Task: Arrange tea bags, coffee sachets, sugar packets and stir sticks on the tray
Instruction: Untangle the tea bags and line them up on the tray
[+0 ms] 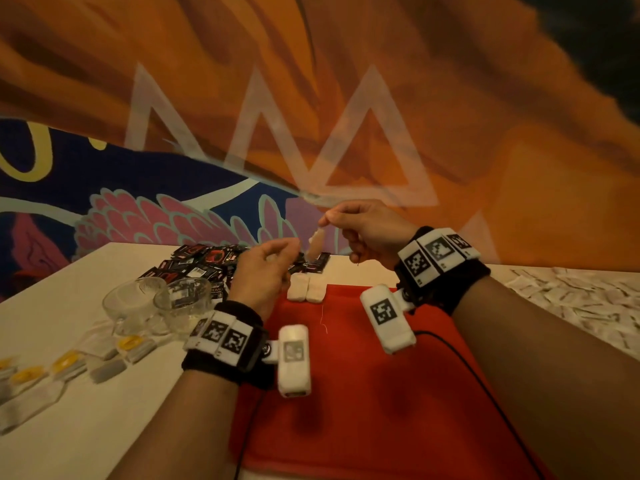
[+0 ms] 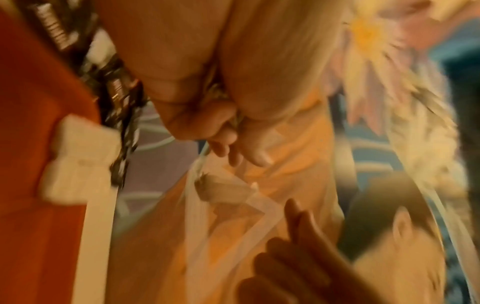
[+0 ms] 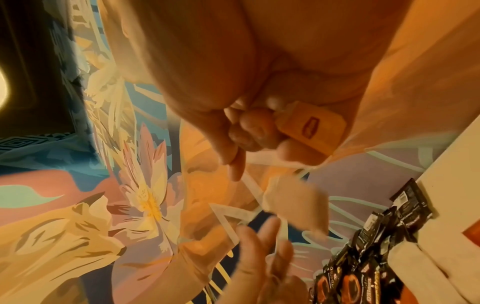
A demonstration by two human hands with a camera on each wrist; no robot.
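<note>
While the right hand (image 1: 363, 230) pinches a yellow paper tag, its pale tea bag (image 1: 316, 244) dangles on a thin string above the red flat tray (image 1: 363, 393). Left hand (image 1: 266, 268) beside it, fingers loosely curled, holding nothing I can see. Risk: bag swings, lands crooked against the two white tea bags (image 1: 306, 292) just beyond, or string tangles.

A big painted wall (image 1: 346, 81) fills the back, orange on top with pale zigzag lines, dark blue below with pink feathers and a yellow-centred flower (image 3: 148, 203). A flat cream-white table (image 1: 104, 393) stands before it in warm, dim light.
</note>
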